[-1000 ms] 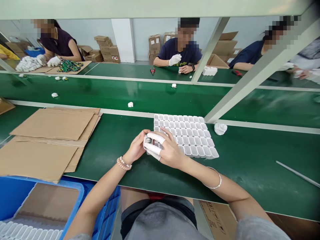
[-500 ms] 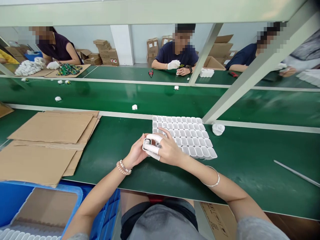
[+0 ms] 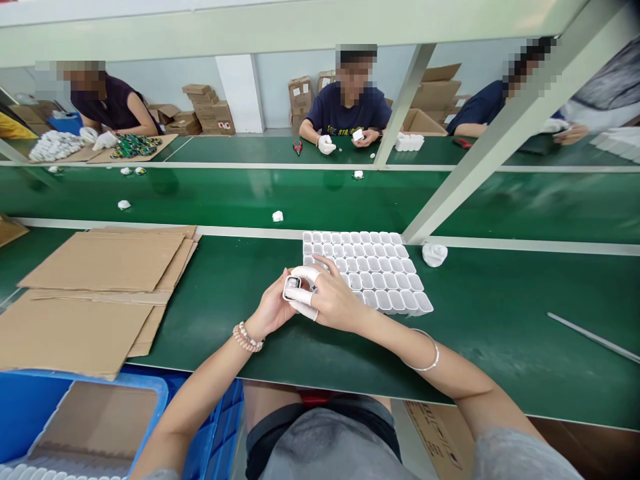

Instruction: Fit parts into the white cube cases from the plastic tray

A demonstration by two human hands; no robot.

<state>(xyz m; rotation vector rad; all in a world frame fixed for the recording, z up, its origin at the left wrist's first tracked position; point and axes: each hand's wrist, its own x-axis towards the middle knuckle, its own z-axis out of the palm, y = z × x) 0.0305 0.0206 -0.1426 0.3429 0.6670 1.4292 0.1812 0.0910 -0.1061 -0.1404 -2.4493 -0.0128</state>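
Observation:
A small white case with a dark inside (image 3: 292,287) is held between my two hands, over the near green table. My left hand (image 3: 273,305) is wrapped round its left side. White finger covers show on my right hand (image 3: 333,297), whose thumb and fingers press at the case's opening and right side. Just behind and right of my hands lies a white tray of many small cups (image 3: 383,263), partly hidden by my right hand. What sits inside the case is too small to make out.
Cardboard sheets (image 3: 95,267) lie at left above a blue bin (image 3: 163,407). A white roll (image 3: 435,255) and a thin rod (image 3: 590,333) are at right. Small white pieces (image 3: 277,216) sit on the green belt (image 3: 210,200). Several people work across it; a slanted post (image 3: 465,153) stands at right.
The small white pieces on the belt have shifted to the right. Across the belt, a person's hands have moved apart, one with a white piece. My hands stay on the case, nearly still.

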